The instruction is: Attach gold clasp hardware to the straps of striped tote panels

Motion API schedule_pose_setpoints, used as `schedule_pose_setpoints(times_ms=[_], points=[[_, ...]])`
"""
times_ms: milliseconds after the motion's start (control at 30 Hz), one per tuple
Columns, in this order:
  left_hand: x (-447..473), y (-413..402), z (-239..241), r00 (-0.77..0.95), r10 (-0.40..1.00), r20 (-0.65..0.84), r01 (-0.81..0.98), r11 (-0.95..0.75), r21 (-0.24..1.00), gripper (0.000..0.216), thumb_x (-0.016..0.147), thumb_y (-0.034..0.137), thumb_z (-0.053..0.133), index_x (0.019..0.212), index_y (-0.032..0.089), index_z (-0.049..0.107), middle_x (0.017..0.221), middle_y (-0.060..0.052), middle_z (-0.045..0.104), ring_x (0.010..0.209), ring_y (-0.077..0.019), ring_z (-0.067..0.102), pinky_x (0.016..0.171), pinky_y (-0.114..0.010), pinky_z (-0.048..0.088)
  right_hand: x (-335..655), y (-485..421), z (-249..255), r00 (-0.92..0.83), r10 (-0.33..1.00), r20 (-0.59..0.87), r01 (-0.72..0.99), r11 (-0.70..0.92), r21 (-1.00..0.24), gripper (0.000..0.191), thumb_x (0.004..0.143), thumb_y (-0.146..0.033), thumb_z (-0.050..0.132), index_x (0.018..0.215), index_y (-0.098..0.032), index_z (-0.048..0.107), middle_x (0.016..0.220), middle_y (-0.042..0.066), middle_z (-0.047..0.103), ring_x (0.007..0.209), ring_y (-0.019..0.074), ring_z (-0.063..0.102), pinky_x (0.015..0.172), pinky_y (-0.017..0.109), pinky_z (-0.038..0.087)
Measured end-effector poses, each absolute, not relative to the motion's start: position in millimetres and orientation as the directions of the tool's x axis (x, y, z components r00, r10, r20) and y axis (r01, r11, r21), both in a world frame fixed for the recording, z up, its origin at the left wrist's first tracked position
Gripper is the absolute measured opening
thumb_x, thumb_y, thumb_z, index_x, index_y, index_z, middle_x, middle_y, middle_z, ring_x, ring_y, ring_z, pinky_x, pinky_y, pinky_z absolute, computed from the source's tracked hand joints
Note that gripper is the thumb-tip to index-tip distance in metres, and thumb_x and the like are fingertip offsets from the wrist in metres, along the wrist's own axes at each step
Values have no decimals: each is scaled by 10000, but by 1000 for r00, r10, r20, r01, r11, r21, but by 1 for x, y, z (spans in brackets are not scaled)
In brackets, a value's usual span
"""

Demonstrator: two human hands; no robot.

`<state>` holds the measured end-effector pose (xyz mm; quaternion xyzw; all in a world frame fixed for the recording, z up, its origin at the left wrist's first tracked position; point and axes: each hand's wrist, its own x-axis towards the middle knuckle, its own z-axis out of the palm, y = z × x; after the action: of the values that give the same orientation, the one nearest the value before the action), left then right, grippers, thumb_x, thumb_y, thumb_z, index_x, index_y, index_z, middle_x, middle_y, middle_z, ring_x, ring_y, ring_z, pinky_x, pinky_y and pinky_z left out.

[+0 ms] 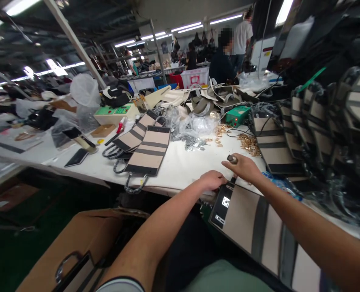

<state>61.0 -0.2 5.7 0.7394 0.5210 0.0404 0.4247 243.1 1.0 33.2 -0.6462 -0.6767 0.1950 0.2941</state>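
Head view. Right hand (243, 167): fingers wrapped round the handle of a small tool (232, 159); its dark shaft points down toward the near panel, and whether the tip makes contact cannot be told. Left hand (213, 180): just to the left of the right hand, fingers curled at the black end of the striped panel (243, 215); whether they pinch it cannot be told.

Panel position: below both hands, running toward the wearer and passing under the right forearm. Beige with dark bands; silver fittings (225, 201) sit along its black end, below the left hand.

Surroundings: tabletop (186, 166) extends beyond and to the left of the left hand. Left of that hand, a second striped panel (151, 150) lies flat, a braided handle (136, 185) at its near end. Beyond the left hand: a heap of silver pieces (194, 143), clear plastic bags (195, 123) behind it. Just beyond the right hand: gold-coloured pieces (249, 145); farther off, a green box (237, 116) with a red light. Right of the right hand: a row of striped panels (271, 142). Below and left of the left hand: a cardboard box (85, 235).
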Motion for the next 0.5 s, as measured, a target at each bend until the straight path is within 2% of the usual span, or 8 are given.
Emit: schedule_pose_setpoints(times_ms=[67, 133, 233, 333, 500], points=[[62, -1, 2, 446, 804, -393, 721, -62, 691, 242, 898, 362, 631, 951, 181, 783, 800, -22, 738, 680, -158, 647, 685, -260, 498, 252, 5, 28, -27, 985, 168, 810, 120, -575, 461, 807, -554, 739, 1110, -207, 712, 997, 90, 729, 878, 259, 661, 738, 340, 484], [62, -2, -1, 441, 804, -399, 703, -34, 710, 254, 900, 358, 637, 977, 163, 779, 801, -31, 737, 698, -161, 649, 693, -261, 504, 263, -4, 21, -55, 978, 201, 821, 159, -548, 546, 843, -520, 707, 1279, -195, 663, 1143, 122, 714, 1005, 276, 669, 848, 358, 507], [61, -8, 5, 450, 808, -380, 680, -35, 733, 276, 900, 370, 632, 967, 141, 772, 772, -36, 725, 723, -170, 646, 686, -264, 502, 281, -42, 11, -142, 976, 165, 814, 210, -541, 472, 883, -507, 652, 1252, -213, 683, 1105, 103, 726, 976, 270, 687, 880, 375, 521], [60, -15, 26, 497, 810, -312, 662, -121, 739, 286, 906, 370, 591, 894, 136, 755, 742, -28, 710, 716, -173, 638, 666, -263, 487, 297, -86, 7, -177, 979, 99, 804, 202, -559, 422, 884, -486, 647, 1212, -226, 705, 1068, 90, 743, 968, 277, 701, 871, 388, 537], [69, -9, 78, 604, 788, -117, 625, -378, 682, 259, 903, 330, 520, 829, 170, 709, 773, -19, 712, 721, -180, 643, 665, -271, 459, 307, -110, 14, -112, 969, 219, 738, 229, -635, 391, 920, -448, 627, 1226, -216, 703, 1189, 111, 731, 1082, 277, 687, 953, 395, 525]])
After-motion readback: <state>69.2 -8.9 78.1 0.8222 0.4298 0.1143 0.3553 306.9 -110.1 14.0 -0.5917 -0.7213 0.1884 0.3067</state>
